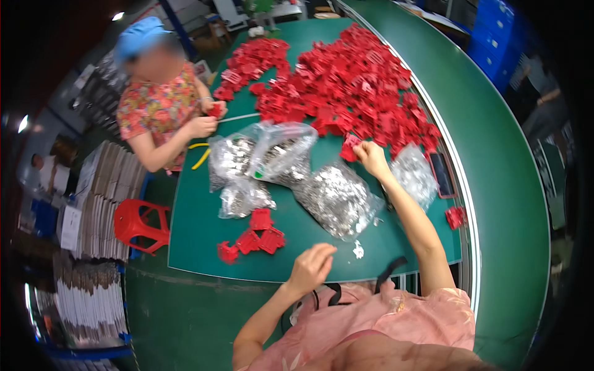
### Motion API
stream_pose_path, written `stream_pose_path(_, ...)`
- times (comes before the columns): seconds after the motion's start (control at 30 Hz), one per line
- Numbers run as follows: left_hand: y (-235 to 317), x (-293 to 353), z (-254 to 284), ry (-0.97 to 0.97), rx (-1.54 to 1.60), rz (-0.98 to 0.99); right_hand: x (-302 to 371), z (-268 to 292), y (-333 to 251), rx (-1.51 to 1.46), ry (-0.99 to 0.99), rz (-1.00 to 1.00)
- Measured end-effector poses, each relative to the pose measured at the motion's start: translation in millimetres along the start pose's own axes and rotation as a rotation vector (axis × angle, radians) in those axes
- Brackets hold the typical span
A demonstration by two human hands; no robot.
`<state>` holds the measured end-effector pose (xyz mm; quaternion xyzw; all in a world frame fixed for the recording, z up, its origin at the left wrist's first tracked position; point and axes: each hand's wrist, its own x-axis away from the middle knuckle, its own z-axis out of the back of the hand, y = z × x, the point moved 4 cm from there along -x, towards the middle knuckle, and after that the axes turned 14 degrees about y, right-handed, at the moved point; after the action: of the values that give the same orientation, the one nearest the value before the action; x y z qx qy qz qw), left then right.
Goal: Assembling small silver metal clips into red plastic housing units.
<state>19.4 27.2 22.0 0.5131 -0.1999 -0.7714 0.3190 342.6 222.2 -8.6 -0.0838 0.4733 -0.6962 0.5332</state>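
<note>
My right hand (372, 158) reaches to the near edge of a large heap of red plastic parts (346, 74) and pinches one red plastic part (350, 148). Close to the table's front edge is my left hand (312, 267), its fingers curled together; what they hold, if anything, is too small to make out. Clear plastic bags of small silvery metal pieces (337, 198) lie between my hands and the heap. A few loose metal pieces (358, 250) rest just right of my left hand. Several red parts (260, 238) form a small group to its left.
A co-worker (161, 99) at the table's left side handles a red part. Another clear bag (413, 178) and a phone (442, 175) lie by the right edge, next to a green conveyor belt (495, 204). A red stool (142, 224) stands left of the green table (204, 247).
</note>
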Motion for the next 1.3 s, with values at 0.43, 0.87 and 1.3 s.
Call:
stream_pose_path(0.43,7.1,12.3,-41.7,0.084,0.233,0.393,136.6,52.3,-33.6,-1.501,-0.408,-1.08)
stream_pose_path(0.87,18.9,18.2,-55.7,-0.05,0.288,0.38,292.6,51.3,-46.0,-1.371,-0.395,-1.305)
stream_pose_path(1.3,8.9,59.4,-51.5,0.161,0.576,0.66,309.7,65.0,-51.3,-1.143,-0.558,-1.101)
